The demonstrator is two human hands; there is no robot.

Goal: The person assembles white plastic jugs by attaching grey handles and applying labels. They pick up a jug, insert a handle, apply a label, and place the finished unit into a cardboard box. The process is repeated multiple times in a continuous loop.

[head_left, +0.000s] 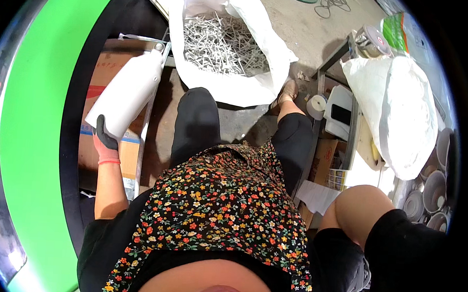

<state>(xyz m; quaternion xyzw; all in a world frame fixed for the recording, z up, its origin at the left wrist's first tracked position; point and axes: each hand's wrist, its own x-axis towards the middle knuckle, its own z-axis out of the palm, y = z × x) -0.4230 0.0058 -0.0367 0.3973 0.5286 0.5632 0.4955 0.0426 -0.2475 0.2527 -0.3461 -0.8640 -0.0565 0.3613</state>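
My left hand (106,143), in a pink glove with a dark palm, grips the lower end of a long white tapered plastic housing (129,89). The housing points up and away to a metal fitting at its far end (159,47). It hangs over a cardboard box (102,75) beside my left knee. My right hand is out of the picture; only the bent right arm (359,206) and its black sleeve show at the lower right.
An open white sack (280,54) full of several metal pins stands on the floor ahead of my knees. A broad green curved band (36,137) fills the left. At the right stand a metal rack, a stuffed white sack (410,117), a tape roll (315,105) and several metal cups (433,191).
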